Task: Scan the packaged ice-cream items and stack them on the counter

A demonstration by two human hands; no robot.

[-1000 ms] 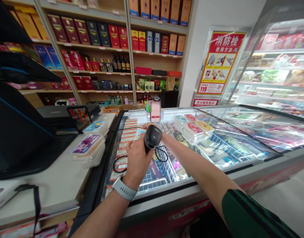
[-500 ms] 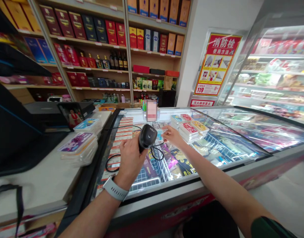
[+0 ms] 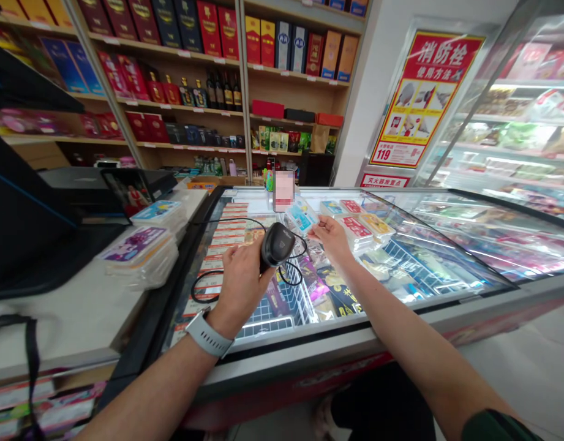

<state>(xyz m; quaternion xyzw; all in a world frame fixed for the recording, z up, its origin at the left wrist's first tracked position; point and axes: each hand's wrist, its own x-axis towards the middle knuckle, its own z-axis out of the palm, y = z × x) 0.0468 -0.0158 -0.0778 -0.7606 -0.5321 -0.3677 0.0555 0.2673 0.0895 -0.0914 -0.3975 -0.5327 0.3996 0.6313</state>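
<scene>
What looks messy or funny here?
Nothing looks spilled or broken. The barcode scanner's black cable looks messy, curling in loose loops over the freezer's glass top. The purple-topped stack of plastic packs on the counter looks a bit uneven, too.

- Scanner (image 3: 278,245): grip hidden inside left hand (image 3: 239,282).
- Blue-labelled pack (image 3: 300,215): corner covered by right hand (image 3: 333,240); print illegible.
- Upright panel (image 3: 284,191): pixelated, unreadable.
- Black monitor (image 3: 27,82): cut by left edge.
- Shelf tags (image 3: 184,54): too small.

One scanner (image 3: 278,245) here, and around it: two box stacks (image 3: 137,248) at nine o'clock, four labelled stacks (image 3: 356,228) at two, one single box (image 3: 302,214) at one!
</scene>
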